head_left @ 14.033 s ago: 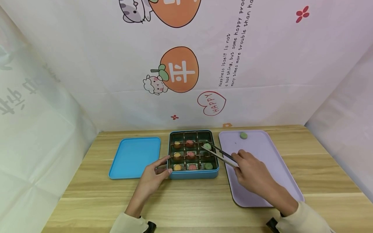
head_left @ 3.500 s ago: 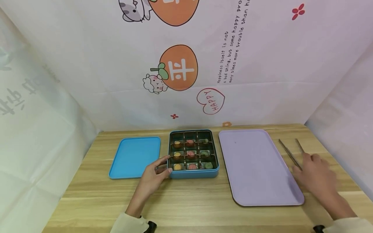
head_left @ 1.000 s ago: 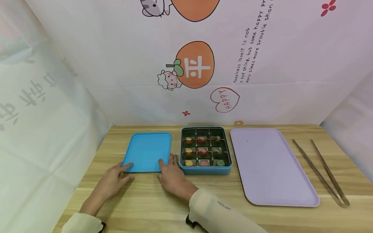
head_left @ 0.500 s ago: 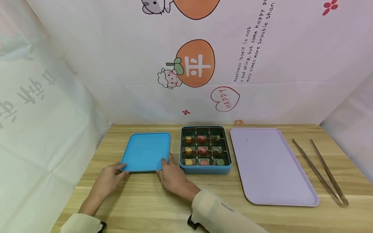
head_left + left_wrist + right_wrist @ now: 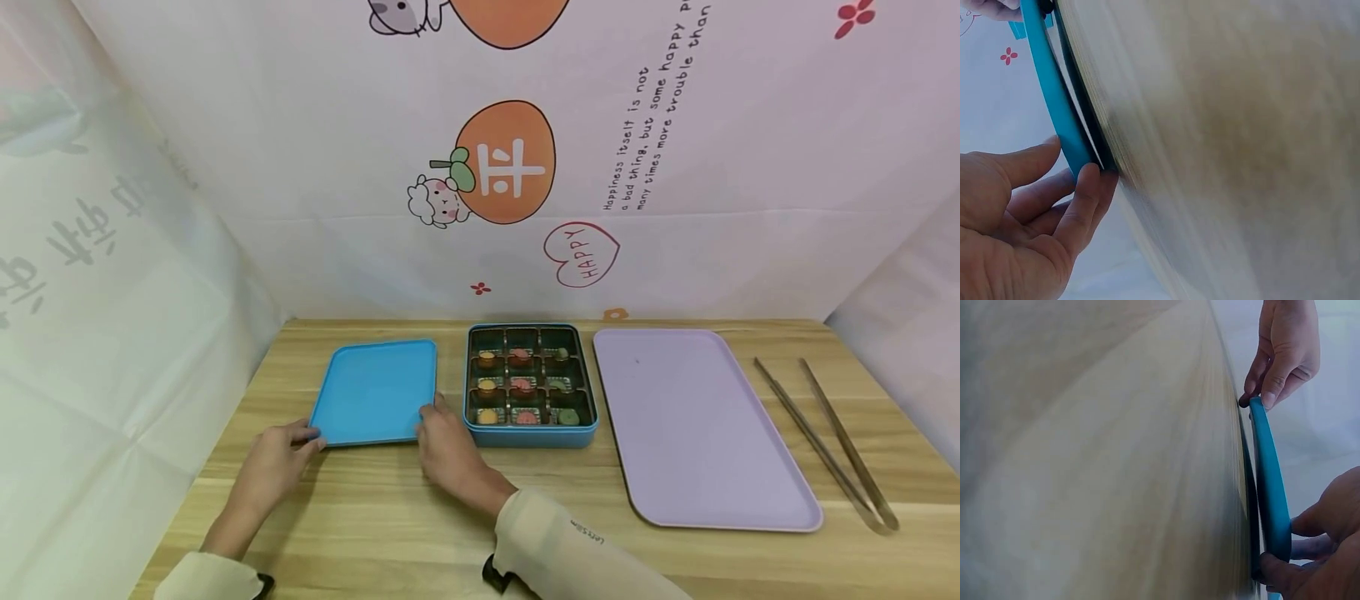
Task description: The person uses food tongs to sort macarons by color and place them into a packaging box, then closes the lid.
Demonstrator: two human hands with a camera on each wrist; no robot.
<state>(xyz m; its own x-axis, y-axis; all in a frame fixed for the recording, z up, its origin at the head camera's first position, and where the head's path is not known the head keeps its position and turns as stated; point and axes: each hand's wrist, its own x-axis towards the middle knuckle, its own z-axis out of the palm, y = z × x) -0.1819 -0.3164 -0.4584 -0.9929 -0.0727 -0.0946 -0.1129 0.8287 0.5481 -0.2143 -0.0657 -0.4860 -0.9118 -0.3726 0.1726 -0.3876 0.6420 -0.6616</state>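
A blue square lid point(image 5: 375, 392) lies left of the blue tin point(image 5: 532, 437). My left hand point(image 5: 272, 467) pinches the lid's near left corner, thumb on the outside and fingers beneath. At the near right corner my right hand point(image 5: 450, 450) grips it likewise. Both wrist views show a thin gap between the lid's near edge point(image 5: 1060, 94) and the wooden table point(image 5: 1104, 450), so that edge is slightly raised. Inside the tin, a divided insert holds yellow cookies point(image 5: 487, 416), pink cookies point(image 5: 527, 417) and green cookies point(image 5: 568, 417), one column of each colour.
A lilac tray point(image 5: 705, 433) lies right of the tin with nothing on it. Beyond its right side rest metal tongs point(image 5: 852, 458), spread apart. A printed white cloth point(image 5: 675, 267) hangs behind the table's back edge.
Earlier my right hand placed green cookies with the tongs, then put the tongs down. Both hands came to the lid; in the last second they took its corners and its near edge rose.
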